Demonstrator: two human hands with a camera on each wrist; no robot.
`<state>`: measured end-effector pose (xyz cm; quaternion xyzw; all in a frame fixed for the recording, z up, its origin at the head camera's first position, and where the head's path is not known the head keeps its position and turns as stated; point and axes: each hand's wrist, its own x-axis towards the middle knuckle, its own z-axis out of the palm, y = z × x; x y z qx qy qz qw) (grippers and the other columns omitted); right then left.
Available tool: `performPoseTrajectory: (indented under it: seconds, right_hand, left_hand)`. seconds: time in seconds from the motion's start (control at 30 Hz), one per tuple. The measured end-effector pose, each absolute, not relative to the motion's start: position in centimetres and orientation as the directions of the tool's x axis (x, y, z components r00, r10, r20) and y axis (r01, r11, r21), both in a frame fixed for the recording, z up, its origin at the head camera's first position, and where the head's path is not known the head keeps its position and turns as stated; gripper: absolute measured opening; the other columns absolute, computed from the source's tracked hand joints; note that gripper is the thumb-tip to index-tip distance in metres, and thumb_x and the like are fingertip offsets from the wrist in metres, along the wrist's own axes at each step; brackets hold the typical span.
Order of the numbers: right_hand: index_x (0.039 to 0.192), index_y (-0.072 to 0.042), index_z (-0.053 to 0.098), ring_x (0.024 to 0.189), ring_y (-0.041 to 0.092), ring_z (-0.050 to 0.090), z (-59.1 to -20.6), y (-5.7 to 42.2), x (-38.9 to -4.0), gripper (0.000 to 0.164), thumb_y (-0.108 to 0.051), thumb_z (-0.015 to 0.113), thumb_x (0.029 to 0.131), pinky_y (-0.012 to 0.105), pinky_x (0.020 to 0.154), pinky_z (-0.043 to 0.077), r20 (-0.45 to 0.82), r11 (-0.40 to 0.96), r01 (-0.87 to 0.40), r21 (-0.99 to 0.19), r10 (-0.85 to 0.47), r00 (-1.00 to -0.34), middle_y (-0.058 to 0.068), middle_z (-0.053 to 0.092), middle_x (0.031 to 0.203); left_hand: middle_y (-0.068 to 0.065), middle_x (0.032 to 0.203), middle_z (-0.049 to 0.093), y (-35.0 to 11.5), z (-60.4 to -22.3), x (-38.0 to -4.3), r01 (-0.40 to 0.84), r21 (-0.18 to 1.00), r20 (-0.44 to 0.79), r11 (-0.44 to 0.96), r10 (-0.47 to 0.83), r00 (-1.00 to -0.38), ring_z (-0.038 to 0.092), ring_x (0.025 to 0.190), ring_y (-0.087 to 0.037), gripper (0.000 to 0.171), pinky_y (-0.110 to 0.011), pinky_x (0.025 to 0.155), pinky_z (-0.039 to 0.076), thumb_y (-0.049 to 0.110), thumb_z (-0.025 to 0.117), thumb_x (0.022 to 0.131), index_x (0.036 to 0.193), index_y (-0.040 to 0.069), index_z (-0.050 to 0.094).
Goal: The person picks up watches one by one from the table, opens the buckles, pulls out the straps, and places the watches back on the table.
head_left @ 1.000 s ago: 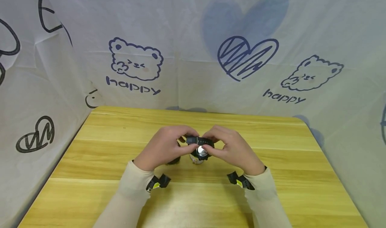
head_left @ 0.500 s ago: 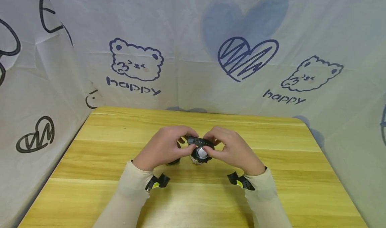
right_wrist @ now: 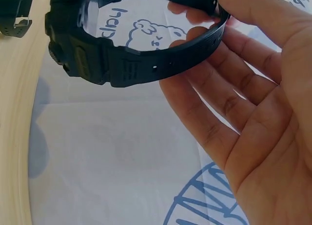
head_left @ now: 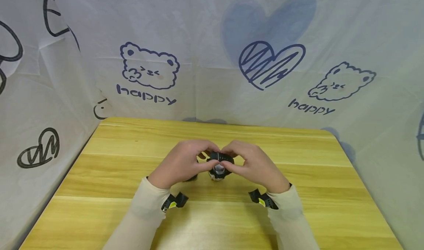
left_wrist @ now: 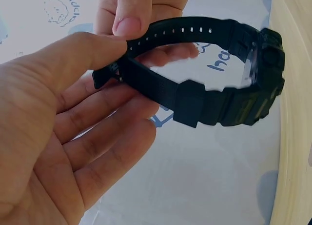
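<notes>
Both hands hold a black wristwatch (head_left: pixel 226 158) above the middle of the table. Its strap bends into a loop, with the case (left_wrist: pixel 265 64) at the far side from the palms. At the buckle end, the left hand (head_left: pixel 185 161) pinches the strap between thumb and fingers. The right hand (head_left: pixel 253 164) grips the holed strap end (right_wrist: pixel 195 51), its thumb close to the left thumb. In the left wrist view the two strap ends meet at the fingertips; whether the buckle is fastened, I cannot tell.
A dark object (head_left: pixel 193 177) lies on the wooden table (head_left: pixel 298 220), mostly behind the left hand. Below the watch a small pale object (head_left: pixel 216 178) shows partly. Another dark strap (right_wrist: pixel 14 15) appears in the right wrist view. A printed white cloth (head_left: pixel 205 77) hangs behind the table.
The hands have drawn slightly closer together, and the two strap ends now meet where more of the holed strap showed before. The watch case has tilted, showing less of its bright back.
</notes>
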<state>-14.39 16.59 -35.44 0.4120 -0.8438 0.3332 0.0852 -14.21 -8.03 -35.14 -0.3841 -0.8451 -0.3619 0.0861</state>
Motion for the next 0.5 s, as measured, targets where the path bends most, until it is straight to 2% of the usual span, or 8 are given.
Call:
performPoseTrajectory:
  seconds: [0.2, 0.33, 0.5]
  right_hand:
    - [0.113, -0.018, 0.071, 0.086, 0.002, 0.066, -35.32, 16.67, -14.26, 0.018, -0.018, 0.077, 0.095, 0.026, 0.075, 0.058, 0.418, 0.435, -0.755, -0.491, -0.643, -0.642, -0.009, 0.069, 0.101]
    - [0.111, -0.019, 0.071, 0.084, 0.001, 0.066, -35.33, 16.67, -14.25, 0.017, -0.019, 0.077, 0.095, 0.026, 0.074, 0.058, 0.414, 0.432, -0.749, -0.503, -0.641, -0.647, -0.010, 0.069, 0.100]
    - [0.110, -0.019, 0.071, 0.082, 0.001, 0.066, -35.47, 16.70, -14.29, 0.016, -0.017, 0.077, 0.095, 0.025, 0.072, 0.058, 0.424, 0.431, -0.749, -0.504, -0.632, -0.649, -0.010, 0.070, 0.098]
  left_hand:
    - [0.001, 0.108, 0.076, -7.99, -35.26, -14.26, 0.733, 0.519, 0.445, 0.440, 0.593, -0.671, 0.071, 0.086, -0.009, 0.024, -0.029, 0.076, 0.061, 0.021, 0.078, 0.093, 0.115, 0.012, 0.074]
    - [0.001, 0.106, 0.076, -8.06, -35.38, -14.33, 0.731, 0.523, 0.452, 0.438, 0.584, -0.674, 0.072, 0.086, -0.011, 0.023, -0.030, 0.076, 0.061, 0.021, 0.079, 0.092, 0.113, 0.012, 0.074]
    - [0.002, 0.105, 0.076, -8.18, -35.41, -14.34, 0.725, 0.520, 0.451, 0.451, 0.576, -0.682, 0.072, 0.086, -0.011, 0.023, -0.025, 0.076, 0.059, 0.020, 0.078, 0.092, 0.114, 0.013, 0.075]
